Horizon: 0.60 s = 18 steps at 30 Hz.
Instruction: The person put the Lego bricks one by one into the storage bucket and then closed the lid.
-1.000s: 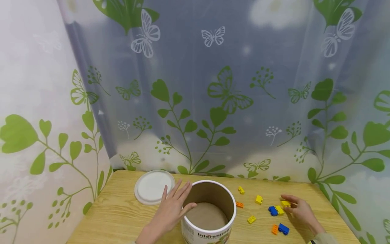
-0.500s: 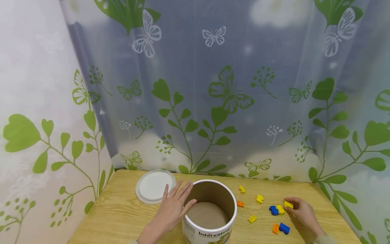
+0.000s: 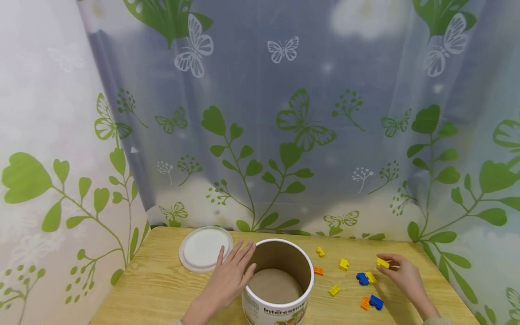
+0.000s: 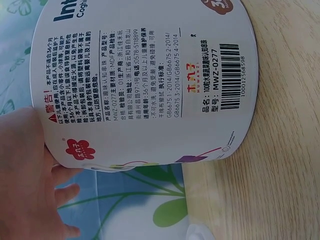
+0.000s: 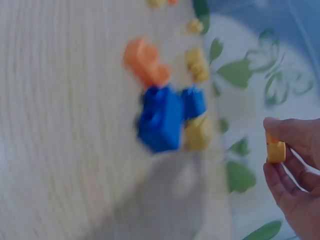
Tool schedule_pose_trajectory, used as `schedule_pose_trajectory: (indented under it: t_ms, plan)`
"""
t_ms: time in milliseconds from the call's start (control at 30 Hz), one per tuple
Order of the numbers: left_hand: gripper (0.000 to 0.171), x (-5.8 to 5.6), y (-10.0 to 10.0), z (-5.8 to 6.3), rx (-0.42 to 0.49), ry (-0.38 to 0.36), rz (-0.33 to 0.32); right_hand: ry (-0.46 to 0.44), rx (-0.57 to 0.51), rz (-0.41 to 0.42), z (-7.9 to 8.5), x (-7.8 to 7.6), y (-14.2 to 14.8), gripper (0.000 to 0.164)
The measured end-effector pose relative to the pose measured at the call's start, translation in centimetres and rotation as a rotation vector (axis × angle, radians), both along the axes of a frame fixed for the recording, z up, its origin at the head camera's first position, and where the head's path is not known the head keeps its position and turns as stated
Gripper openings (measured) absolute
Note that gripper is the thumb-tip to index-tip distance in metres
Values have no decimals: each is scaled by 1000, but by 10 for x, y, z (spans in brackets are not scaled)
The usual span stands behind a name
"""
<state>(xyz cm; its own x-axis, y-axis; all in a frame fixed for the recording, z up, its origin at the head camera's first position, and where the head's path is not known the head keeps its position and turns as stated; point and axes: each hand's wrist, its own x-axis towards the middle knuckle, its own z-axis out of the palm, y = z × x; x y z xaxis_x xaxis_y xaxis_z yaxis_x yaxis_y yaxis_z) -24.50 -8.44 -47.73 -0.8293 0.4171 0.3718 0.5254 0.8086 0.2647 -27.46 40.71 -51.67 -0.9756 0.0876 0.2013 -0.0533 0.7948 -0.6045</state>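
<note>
My right hand [image 3: 406,274] pinches a yellow toy brick [image 3: 382,262] between thumb and fingers, raised above the table. In the right wrist view the same yellow brick [image 5: 275,149] shows between the fingertips. My left hand [image 3: 229,280] has its fingers straight and rests against the left side of the rim of a white round tub [image 3: 256,303]. Nothing shows inside the tub from above. Below the right hand, a blue brick [image 3: 362,279] lies against a yellow brick [image 3: 370,277]. Nearer to me, an orange brick [image 3: 364,303] sits beside another blue brick [image 3: 376,302].
A white round lid [image 3: 206,249] lies on the wooden table [image 3: 150,280] left of the tub. Between tub and right hand are scattered yellow bricks [image 3: 344,264] and an orange brick [image 3: 318,271]. A patterned curtain [image 3: 284,180] hangs behind the table.
My right hand has lifted the yellow brick up and away from the blue and yellow bricks beside it. The left hand stays at the tub's rim.
</note>
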Motion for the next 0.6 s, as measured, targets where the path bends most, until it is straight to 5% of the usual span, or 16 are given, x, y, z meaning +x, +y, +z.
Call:
schedule_pose_trajectory:
  t_ms: [600]
  plan:
    - [53, 0, 0, 2, -2, -7, 0, 58, 31, 18, 40, 11, -38, 38]
